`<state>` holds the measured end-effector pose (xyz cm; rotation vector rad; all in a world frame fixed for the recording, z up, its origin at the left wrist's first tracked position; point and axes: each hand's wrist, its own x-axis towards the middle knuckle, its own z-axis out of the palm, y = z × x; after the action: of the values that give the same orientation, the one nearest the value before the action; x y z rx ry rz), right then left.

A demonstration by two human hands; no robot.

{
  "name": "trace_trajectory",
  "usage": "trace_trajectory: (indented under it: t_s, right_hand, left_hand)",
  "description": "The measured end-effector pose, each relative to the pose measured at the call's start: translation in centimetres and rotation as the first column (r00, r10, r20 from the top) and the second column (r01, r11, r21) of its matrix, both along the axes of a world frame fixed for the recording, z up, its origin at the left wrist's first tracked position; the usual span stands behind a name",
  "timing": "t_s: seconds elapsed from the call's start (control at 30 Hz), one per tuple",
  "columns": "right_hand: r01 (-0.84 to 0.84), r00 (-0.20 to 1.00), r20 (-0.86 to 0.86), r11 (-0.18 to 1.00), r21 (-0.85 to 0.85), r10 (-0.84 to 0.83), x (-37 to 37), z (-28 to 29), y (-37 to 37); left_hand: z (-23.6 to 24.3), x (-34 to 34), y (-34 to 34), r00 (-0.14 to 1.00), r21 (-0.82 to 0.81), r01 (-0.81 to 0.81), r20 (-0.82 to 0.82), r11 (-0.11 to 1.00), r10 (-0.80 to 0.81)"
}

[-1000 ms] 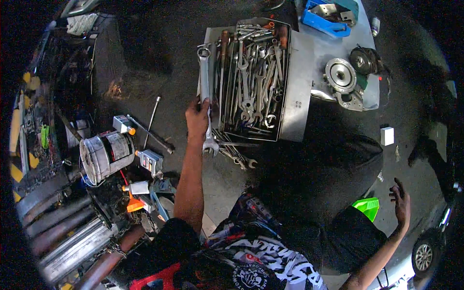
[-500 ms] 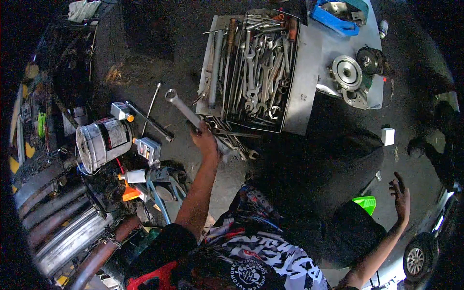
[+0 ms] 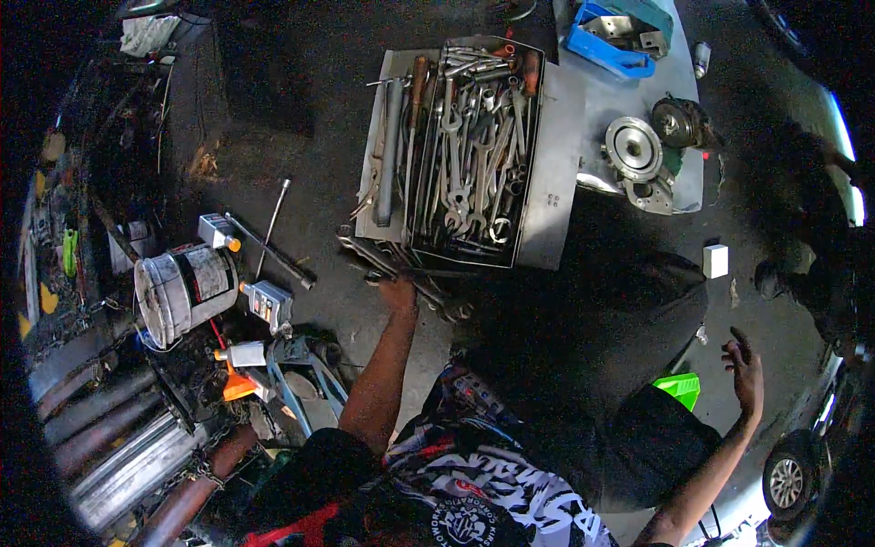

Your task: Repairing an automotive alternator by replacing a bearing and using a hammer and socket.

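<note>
Beside the open grey metal toolbox (image 3: 553, 173), left hand (image 3: 398, 292) is on long silver steel wrenches (image 3: 375, 259), can't tell if gripping, right hand (image 3: 746, 363) spread and empty; probably heavy, rigid, slick if oily, best held mid-shank.

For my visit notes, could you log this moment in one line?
left hand: at wrenches on floor, grip unclear | right hand: open, empty | toolbox: open, tools inside

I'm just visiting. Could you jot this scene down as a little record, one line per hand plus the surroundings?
Left hand: at loose wrenches by the toolbox's near end; grip unclear
Right hand: open, nothing seen in it, out to the side
Toolbox: open, full of tools
Beyond, right: blue tray, round metal part
Left: white bucket, orange funnel
</note>
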<state>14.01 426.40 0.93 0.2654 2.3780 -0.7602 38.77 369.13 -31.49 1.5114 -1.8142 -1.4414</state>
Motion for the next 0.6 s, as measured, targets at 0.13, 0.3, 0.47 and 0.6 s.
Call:
trace_trajectory:
  t_s: [0.13, 0.3, 0.47, 0.6]
  right_hand:
    - [0.024, 0.998, 0.049, 0.998, 0.056, -0.027, 0.2, 0.3, 0.1]
    - [0.001, 0.998, 0.066, 1.0, 0.014, -0.002, 0.3, 0.4, 0.1]
    - [0.01, 0.999, 0.049, 0.999, 0.052, -0.012, 0.2, 0.2, 0.0]
    - [-0.009, 0.999, 0.044, 0.999, 0.037, 0.008, 0.2, 0.2, 0.3]
  left_hand:
    - [-2.0, 1.3, -1.5, 0.993, -0.025, 0.11, 0.048, 0.994, -0.109]
    - [-2.9, 1.9, -2.6, 0.956, -0.117, 0.292, 0.005, 0.949, -0.293]
    - [-1.6, 0.6, -2.6, 0.515, -0.095, 0.731, 0.726, 0.676, -0.456]
    - [-0.2, -0.8, -1.8, 0.807, -0.166, 0.536, 0.39, 0.828, -0.444]
